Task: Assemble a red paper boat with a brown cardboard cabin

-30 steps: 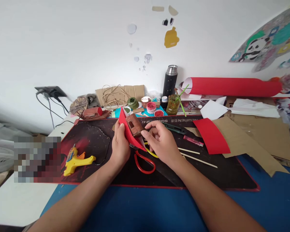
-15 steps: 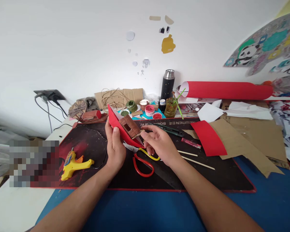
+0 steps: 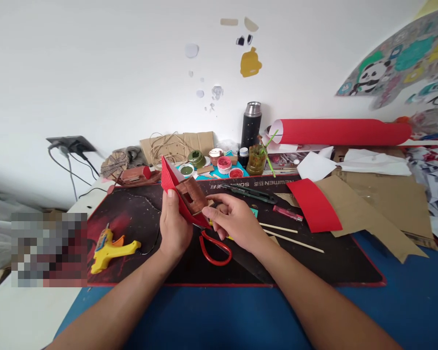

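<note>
A sheet of red corrugated paper (image 3: 167, 179), folded or curved, is gripped in my left hand (image 3: 175, 226), thumb on its near side. Against its pale inner face lies a small brown model piece (image 3: 197, 188) with a rectangular opening. The fingers of my right hand (image 3: 237, 218) pinch that piece at its lower right edge; the fingertips are partly hidden. Under my hands, scissors (image 3: 217, 263) with a red and a yellow handle lie on the black mat, mostly covered by the right hand.
A yellow glue gun (image 3: 113, 253) lies left. Pale sticks (image 3: 295, 239), a utility knife (image 3: 251, 193) and a pink lighter (image 3: 287, 213) are right. Paint pots (image 3: 224, 165), a thermos (image 3: 251, 127) and a jar (image 3: 256, 163) stand behind. Red card (image 3: 314, 206) and cardboard (image 3: 365, 218) lie far right.
The brown piece has shifted slightly left against the red paper, and my right hand moved left with it. My left thumb has slid slightly up and left. The whole view has shifted a little.
</note>
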`<state>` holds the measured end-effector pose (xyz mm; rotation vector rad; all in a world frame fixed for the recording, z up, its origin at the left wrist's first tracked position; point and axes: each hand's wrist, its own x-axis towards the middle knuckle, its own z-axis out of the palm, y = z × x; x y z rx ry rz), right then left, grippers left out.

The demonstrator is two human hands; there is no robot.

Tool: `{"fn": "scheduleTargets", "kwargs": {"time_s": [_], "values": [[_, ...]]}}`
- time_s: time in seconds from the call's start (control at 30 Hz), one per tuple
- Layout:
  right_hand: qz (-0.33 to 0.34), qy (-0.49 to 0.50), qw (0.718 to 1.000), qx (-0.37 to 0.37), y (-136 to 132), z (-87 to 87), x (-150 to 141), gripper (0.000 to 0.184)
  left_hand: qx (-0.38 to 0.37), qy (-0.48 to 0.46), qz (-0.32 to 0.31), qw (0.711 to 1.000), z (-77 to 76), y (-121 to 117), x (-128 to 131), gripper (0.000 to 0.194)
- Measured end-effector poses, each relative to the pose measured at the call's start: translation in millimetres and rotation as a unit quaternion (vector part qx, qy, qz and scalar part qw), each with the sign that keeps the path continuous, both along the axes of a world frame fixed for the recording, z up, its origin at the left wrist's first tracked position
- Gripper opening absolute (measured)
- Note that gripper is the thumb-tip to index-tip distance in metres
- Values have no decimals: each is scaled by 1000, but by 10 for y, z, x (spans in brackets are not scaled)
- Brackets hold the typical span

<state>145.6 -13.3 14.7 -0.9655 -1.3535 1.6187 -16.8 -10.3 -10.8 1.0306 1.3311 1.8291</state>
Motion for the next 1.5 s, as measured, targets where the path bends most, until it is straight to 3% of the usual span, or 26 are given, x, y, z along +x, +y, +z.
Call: {"fn": "scheduleTargets", "kwargs": {"time_s": [0.17,0.4,0.73,1.2,1.5], "values": [[17,16,999,-22,-8,-20,-36,42,31,28,34,999,20,-27,4,65],[19,15,999,-34,-23,-36,-57,39,92,55,26,994,-11,-30,-8,57],[-21,-30,999,11,-65,-103,-100,39,72,3,43,996,-35,-5,46,58],[-39,-48,998,5,-96,-96,-143,44,54,30,66,996,-41,0,62,61],[-72,-78,994,38,-77,-143,-159,45,16,-42,57,997,-25,5,138,61]]}}
